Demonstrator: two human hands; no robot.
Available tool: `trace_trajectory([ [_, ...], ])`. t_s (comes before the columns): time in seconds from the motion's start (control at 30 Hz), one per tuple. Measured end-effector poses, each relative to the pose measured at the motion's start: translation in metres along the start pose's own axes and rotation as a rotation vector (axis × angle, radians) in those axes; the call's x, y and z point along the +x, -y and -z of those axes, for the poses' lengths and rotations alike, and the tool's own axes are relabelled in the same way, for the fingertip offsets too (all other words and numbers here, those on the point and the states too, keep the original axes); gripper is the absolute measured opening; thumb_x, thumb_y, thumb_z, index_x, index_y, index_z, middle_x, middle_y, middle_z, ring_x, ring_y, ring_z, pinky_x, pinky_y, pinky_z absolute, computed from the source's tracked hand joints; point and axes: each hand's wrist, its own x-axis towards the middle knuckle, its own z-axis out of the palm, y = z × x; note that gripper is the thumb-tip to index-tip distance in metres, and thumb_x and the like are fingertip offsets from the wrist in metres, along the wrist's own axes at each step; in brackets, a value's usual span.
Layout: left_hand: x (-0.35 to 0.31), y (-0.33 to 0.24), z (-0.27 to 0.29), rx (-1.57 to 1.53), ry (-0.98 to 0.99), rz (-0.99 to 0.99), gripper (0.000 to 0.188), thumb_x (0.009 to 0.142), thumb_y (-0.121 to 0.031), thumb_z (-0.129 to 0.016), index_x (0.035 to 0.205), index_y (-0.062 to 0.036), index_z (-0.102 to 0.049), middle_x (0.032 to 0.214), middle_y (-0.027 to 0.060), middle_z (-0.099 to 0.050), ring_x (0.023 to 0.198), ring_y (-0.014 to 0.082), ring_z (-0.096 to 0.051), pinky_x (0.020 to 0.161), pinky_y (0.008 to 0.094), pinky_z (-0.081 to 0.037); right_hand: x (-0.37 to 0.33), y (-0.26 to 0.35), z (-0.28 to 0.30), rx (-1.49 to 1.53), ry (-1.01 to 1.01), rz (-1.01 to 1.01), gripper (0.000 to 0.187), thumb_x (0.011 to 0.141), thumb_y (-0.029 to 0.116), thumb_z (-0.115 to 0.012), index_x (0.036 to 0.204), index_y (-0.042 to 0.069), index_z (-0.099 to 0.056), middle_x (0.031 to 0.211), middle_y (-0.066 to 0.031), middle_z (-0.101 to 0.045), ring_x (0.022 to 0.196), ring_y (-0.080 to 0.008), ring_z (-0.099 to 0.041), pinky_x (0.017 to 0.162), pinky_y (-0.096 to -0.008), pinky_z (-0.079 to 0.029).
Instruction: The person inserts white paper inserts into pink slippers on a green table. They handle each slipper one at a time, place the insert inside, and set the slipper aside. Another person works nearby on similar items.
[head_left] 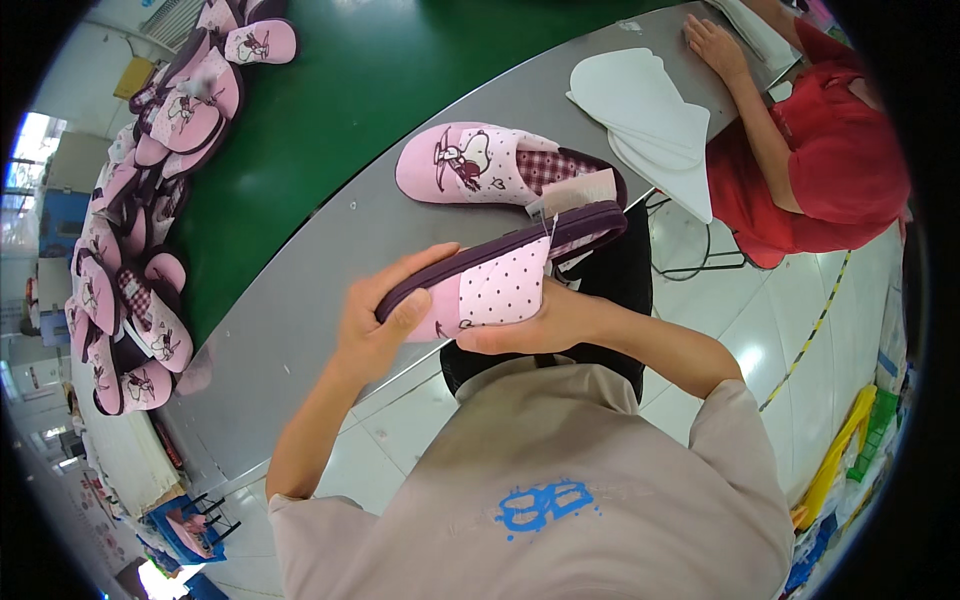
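A pink slipper [503, 290] with a dotted panel and a dark purple sole edge is tilted on its side between my hands. My left hand [385, 312] grips its toe end, thumb on the pink upper. Under the dotted side, my right hand [530, 325] wraps round the slipper, its fingers partly hidden. A paper tag [580, 193] hangs at the open heel end on a thin fastener. Just beyond, a second pink slipper [455, 165] with a cartoon dog print and checked lining lies on the grey metal table edge [330, 240].
Along the far left of the green belt [290, 130], many similar slippers [130, 290] are heaped. White sole-shaped sheets [645, 110] lie on the metal edge at right. A person in red [840, 150] sits beside them, one hand [712, 45] resting on the surface.
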Motion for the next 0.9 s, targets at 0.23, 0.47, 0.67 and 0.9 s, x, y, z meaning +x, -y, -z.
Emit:
trace_trajectory([
  [0.23,0.001,0.006,-0.007,-0.034,-0.096,-0.075,0.046,0.107,-0.031,-0.063,0.14,0.0007,-0.066,0.128,0.0117,-0.075,0.115,0.0191,-0.069,0.101,0.0329,-0.052,0.001,-0.002,0.001,-0.038,-0.076,0.026,0.035,0.093,0.028,-0.079,0.116,0.003,-0.069,0.102,-0.0086,-0.072,0.092,-0.0185,-0.069,0.081,-0.0369,-0.058],
  [0.47,0.059,0.028,0.039,-0.046,-0.257,0.175,0.027,0.109,-0.017,-0.06,0.11,0.0063,-0.073,0.093,0.0023,-0.073,0.078,0.0098,-0.068,0.072,0.026,-0.055,-0.033,0.029,0.005,-0.64,-0.141,0.213,0.023,0.098,0.019,-0.071,0.117,0.004,-0.072,0.078,-0.0156,-0.07,0.066,-0.0331,-0.069,0.062,-0.0369,-0.054],
  [0.67,0.079,0.017,0.051,0.475,-0.341,-0.038,0.022,0.102,-0.017,-0.065,0.11,0.0019,-0.072,0.092,0.0095,-0.075,0.082,0.0141,-0.07,0.075,0.0311,-0.054,-0.019,0.093,0.133,-0.966,-0.509,0.058,0.032,0.102,0.022,-0.066,0.131,0.01,-0.073,0.097,-0.0098,-0.08,0.083,-0.0234,-0.076,0.079,-0.0336,-0.06],
  [0.9,0.058,0.014,-0.037,0.806,-0.292,-0.621,0.048,0.065,-0.014,-0.066,0.111,-0.0007,-0.068,0.107,0.0183,-0.07,0.106,0.0419,-0.063,0.103,0.0539,-0.045,0.017,-0.002,0.325,-1.593,-0.722,-0.03,0.056,0.102,0.047,-0.061,0.145,0.013,-0.062,0.149,-0.0162,-0.057,0.139,-0.0391,-0.05,0.115,-0.0542,-0.037],
])
